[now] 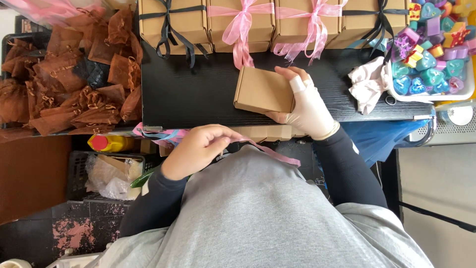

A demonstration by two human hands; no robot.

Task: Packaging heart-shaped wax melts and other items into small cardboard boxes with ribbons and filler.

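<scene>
A small plain brown cardboard box [263, 90] lies flat on the black desk [198, 94], near the front edge and just right of the middle. Its long axis runs roughly left to right across the desk, tilted slightly so the right end sits a little nearer the person. The lid is closed and bears no ribbon.

The right hand [307, 106], in a pale glove with a white strip wrapped round 1 finger, holds the box at its right end: the fingers [292, 74] curl over the far right corner and the thumb presses the near edge, so the hand is clamped on the box.

The left hand [198, 149] is below the desk edge, in front of the grey shirt. Its fingers are drawn together, pinching a thin pink ribbon [272, 153] that trails to the right across the shirt.

At the back of the desk stands a row of 4 brown boxes: the 2 outer ones [171, 20] tied with black ribbon, the 2 inner ones [240, 20] with pink bows. To the right, a white tray [466, 87] holds colourful heart-shaped pieces [431, 74], with a crumpled pale cloth [367, 82] just beside it. To the left of the desk lies a heap of brown organza pouches [64, 84].
</scene>
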